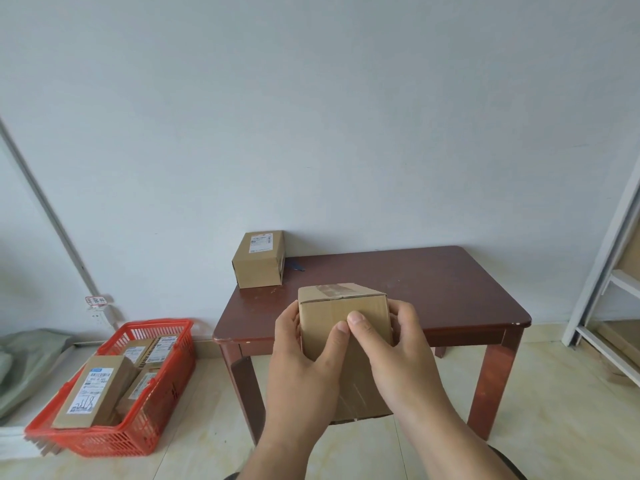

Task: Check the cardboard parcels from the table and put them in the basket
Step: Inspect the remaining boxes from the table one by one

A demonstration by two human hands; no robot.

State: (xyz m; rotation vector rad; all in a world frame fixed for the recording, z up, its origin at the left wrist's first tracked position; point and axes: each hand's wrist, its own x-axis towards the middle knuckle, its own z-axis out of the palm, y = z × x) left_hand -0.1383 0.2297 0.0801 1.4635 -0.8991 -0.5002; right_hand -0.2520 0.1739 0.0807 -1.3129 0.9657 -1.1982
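I hold a taped brown cardboard parcel (343,308) in the air in front of the dark red wooden table (433,289). My left hand (304,362) grips its left side and my right hand (398,355) grips its right side, both thumbs lying on the face towards me. A second parcel (258,263) with a white label stands on the table's far left corner against the wall. The red plastic basket (156,420) sits on the floor to the left and holds several labelled parcels (93,389).
A white wall rises behind the table. A grey-green bag (24,362) lies on the floor left of the basket. A white shelf frame (609,289) stands at the right edge. Pale floor tiles spread under and around the table.
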